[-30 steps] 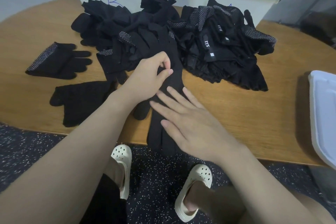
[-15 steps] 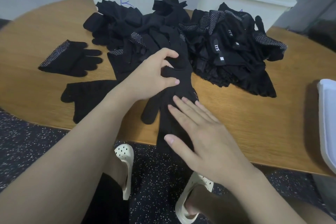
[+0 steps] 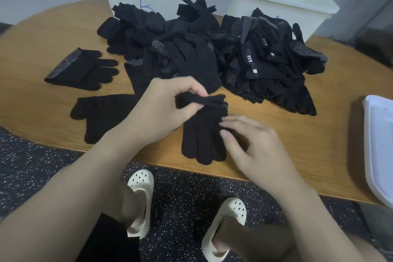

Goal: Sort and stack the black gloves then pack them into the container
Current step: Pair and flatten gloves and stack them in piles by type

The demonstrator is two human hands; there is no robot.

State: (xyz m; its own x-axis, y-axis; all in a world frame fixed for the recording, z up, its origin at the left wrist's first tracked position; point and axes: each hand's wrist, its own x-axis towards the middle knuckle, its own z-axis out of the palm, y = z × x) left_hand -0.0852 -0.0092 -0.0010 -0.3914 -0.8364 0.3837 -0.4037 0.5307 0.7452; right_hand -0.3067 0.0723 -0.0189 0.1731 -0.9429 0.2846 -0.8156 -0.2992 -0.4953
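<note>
Left hand (image 3: 168, 108) grip pinching glove (image 3: 202, 132) cuff, folding it over; right hand (image 3: 253, 144) fingers loosely bent, pinning glove flat on desk (image 3: 297, 134).

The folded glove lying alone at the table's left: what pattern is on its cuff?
White dots on black along the folded glove's cuff, clearest in the head view.

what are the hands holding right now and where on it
The left hand pinches the black glove at its cuff end, lifting that end slightly. The right hand touches the glove's finger side but grips nothing.
</note>
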